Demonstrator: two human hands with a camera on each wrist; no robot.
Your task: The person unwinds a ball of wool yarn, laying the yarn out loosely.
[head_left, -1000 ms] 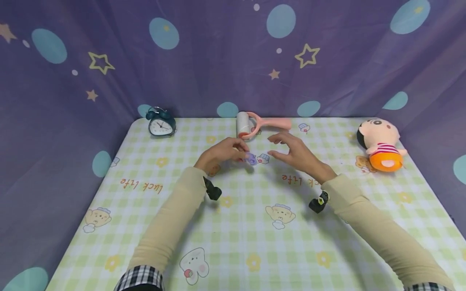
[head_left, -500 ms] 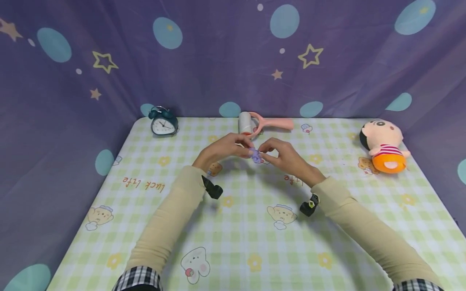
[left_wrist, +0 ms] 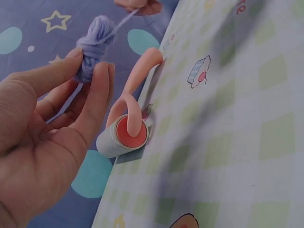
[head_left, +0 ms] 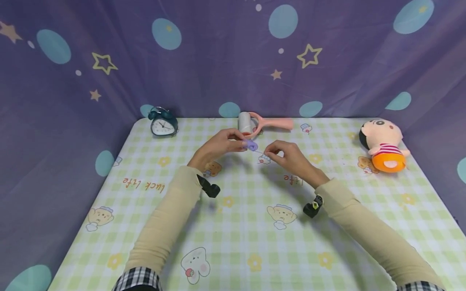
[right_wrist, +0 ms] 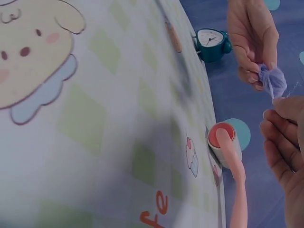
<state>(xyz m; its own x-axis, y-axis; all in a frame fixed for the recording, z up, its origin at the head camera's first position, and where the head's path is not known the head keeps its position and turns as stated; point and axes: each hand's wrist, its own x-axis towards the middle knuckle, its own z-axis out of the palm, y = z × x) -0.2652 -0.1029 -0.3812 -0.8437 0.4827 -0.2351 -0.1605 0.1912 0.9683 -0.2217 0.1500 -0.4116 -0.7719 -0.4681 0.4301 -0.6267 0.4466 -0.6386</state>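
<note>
A small bundle of lilac yarn (head_left: 251,145) is held above the table, pinched between the thumb and fingers of my left hand (head_left: 223,144). In the left wrist view the yarn bundle (left_wrist: 96,45) shows its wound strands, with one strand running off to the upper right. My right hand (head_left: 290,158) pinches the end of that strand between thumb and index finger, a short way to the right of the bundle. The right wrist view shows the strand stretched between the yarn bundle (right_wrist: 272,81) and my right fingertips (right_wrist: 280,101).
Behind the hands lies a lint roller (head_left: 271,123) with a pink handle, near the table's back edge. A teal alarm clock (head_left: 162,122) stands at the back left. At the back right sits a plush doll (head_left: 386,146) in orange shorts. Purple curtains (head_left: 225,72) enclose the checked tablecloth (head_left: 233,226).
My right hand came in, took the loose yarn end and drew back right, so a strand now spans the hands. My left hand lifted the bundle slightly away from me.
</note>
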